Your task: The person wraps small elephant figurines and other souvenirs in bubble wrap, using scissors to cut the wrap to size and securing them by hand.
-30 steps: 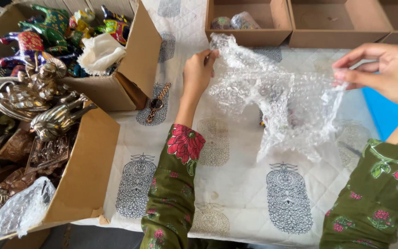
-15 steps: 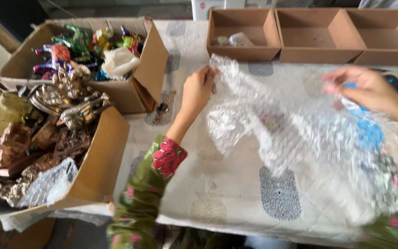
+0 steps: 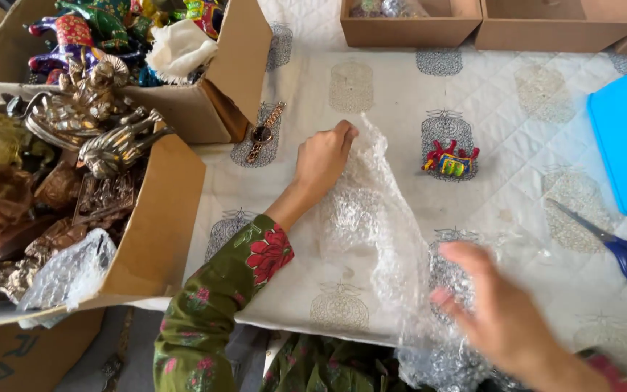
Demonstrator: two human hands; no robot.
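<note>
My right hand (image 3: pixel 506 319) is nearest the camera, blurred, fingers spread loose and flat over the near end of the bubble wrap (image 3: pixel 386 247); looks like an open grip pressing down, not pinching. The wrap lies on the worktop (image 3: pixel 400 101), on its quilted printed cloth, long axis running from my right hand at the near edge up and left to my left hand (image 3: pixel 324 156). Left hand pinches the far corner of the wrap between thumb and fingers, grip closed on it. So the sheet spans both hands, right at the near end, left at the far end. Just beyond the wrap, to the right of my left hand, a small painted animal figure (image 3: pixel 450 160) stands apart from it; left hand is nearer to it. Blue scissors (image 3: pixel 618 247) lie off right, wristwatch (image 3: pixel 263 132) left of my left hand. Far left, cardboard boxes (image 3: pixel 161 210) hold metal and painted figures.
</note>
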